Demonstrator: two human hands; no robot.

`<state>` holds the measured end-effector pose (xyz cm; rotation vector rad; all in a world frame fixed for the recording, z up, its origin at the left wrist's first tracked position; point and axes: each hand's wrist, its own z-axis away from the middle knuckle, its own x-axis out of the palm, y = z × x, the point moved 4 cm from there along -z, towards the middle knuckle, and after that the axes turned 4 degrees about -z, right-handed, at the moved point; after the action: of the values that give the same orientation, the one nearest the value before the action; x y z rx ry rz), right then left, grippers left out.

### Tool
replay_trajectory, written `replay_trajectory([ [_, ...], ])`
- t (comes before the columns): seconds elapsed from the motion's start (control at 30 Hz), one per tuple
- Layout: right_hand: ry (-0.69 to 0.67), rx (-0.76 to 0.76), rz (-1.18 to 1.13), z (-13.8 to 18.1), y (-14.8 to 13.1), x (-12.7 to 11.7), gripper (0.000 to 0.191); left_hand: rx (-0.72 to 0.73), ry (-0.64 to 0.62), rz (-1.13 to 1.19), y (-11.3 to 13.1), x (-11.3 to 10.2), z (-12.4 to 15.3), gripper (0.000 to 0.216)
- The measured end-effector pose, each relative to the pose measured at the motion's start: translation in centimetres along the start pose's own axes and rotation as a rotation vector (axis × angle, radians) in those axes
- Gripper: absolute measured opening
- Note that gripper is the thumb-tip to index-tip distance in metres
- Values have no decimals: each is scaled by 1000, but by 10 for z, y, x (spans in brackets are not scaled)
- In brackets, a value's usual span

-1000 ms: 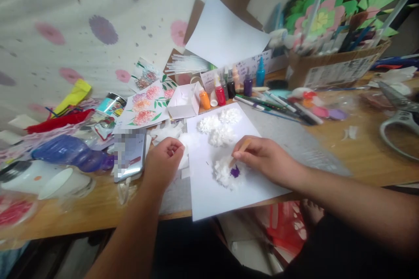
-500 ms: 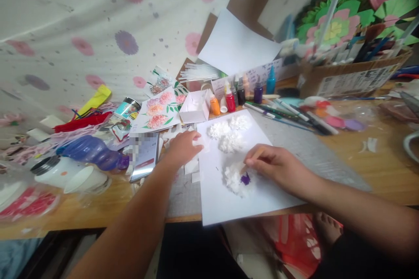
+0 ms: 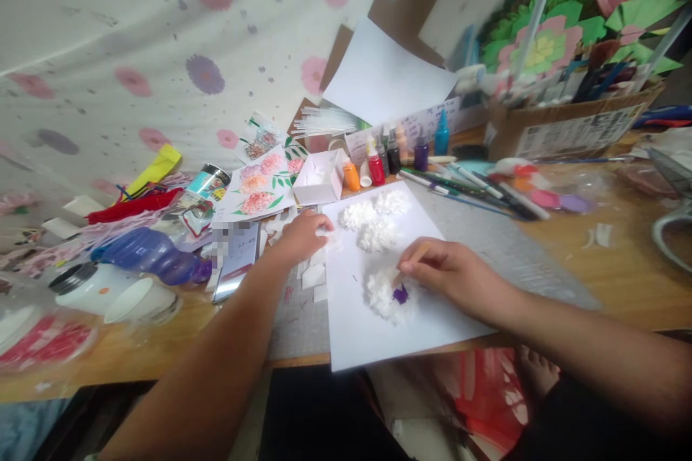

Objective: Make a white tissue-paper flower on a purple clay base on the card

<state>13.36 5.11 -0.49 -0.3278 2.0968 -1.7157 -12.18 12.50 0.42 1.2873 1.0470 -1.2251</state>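
Observation:
A white sheet of paper [image 3: 351,338] lies on a grey mat with several crumpled white paper flowers on it. The nearest flower [image 3: 386,305] has a dark purple patch of paint [image 3: 400,294] on it. My right hand [image 3: 454,274] pinches a thin wooden stick [image 3: 418,253], its lower end at this flower's upper edge. My left hand [image 3: 303,236] lies at the sheet's upper left edge, thumb and fingers bent toward each other. Something whitish shows by its fingertips, too blurred to name. Another white flower [image 3: 378,235] sits between the hands.
Behind the sheet stand an orange paint bottle [image 3: 351,176], a red one [image 3: 375,164] and several others. Brushes and pens [image 3: 470,184] lie to the right. A phone [image 3: 238,259], purple bottle [image 3: 145,252] and white cup [image 3: 141,301] are at left. A cardboard box [image 3: 584,126] holds tools.
The whole view shifts slightly left. Both hands keep nearly the same places on the sheet, and the stick stays in my right hand. The phone's screen reads differently.

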Motion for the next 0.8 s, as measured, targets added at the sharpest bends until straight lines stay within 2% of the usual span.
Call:
replay_trajectory([
  [0.17, -6, 3, -11, 1, 0, 0, 22, 11, 29, -5, 1, -5, -1, 5],
  [0.5, -17, 13, -36, -1, 0, 0, 22, -47, 80, 106, 0, -27, 16, 9],
  [0.67, -29, 21, -39, 1, -1, 0, 23, -51, 71, 57, -4, -18, 11, 21],
  [0.8, -28, 26, -32, 1, -1, 0, 23, -66, 29, -25, -5, -4, 4, 20],
])
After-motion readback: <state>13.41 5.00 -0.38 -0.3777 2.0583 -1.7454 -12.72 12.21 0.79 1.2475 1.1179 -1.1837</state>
